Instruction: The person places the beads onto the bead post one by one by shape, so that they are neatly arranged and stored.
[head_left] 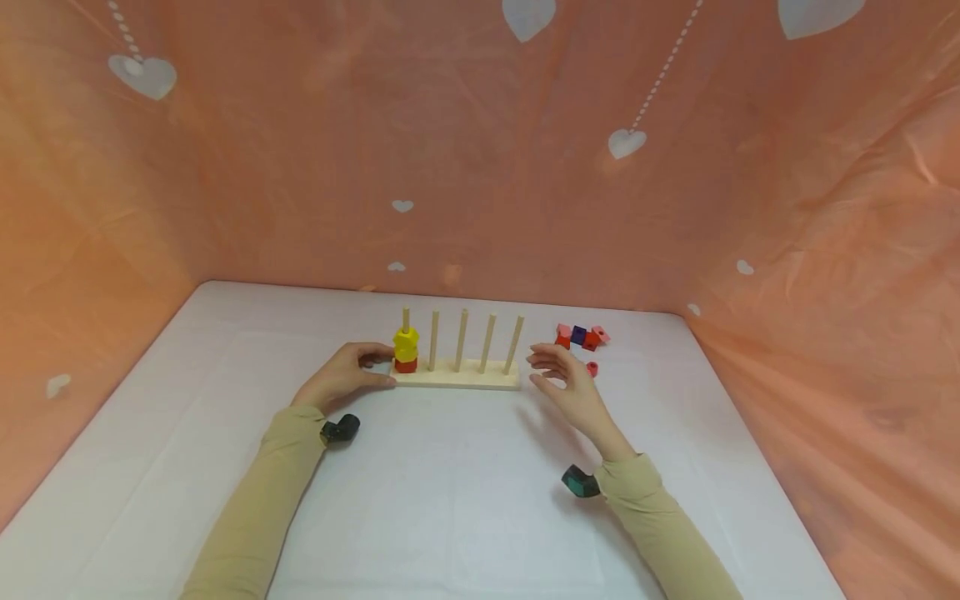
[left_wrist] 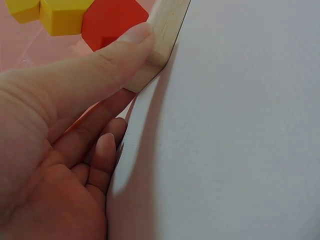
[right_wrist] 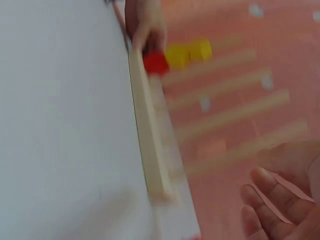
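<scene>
A wooden peg stand with several upright pegs stands on the white table. Its leftmost peg carries a red bead at the bottom and yellow beads above it. With my left hand I grip the stand's left end; in the left wrist view the thumb lies on the wooden base, and the other fingers are partly hidden behind it. Nothing is in my right hand, which hovers just past the stand's right end with fingers loosely bent. The right wrist view is blurred.
Beyond my right hand lies a small group of beads: pink, dark blue and red. One more reddish bead lies closer to the hand. Orange cloth with white hearts hangs behind and beside the table.
</scene>
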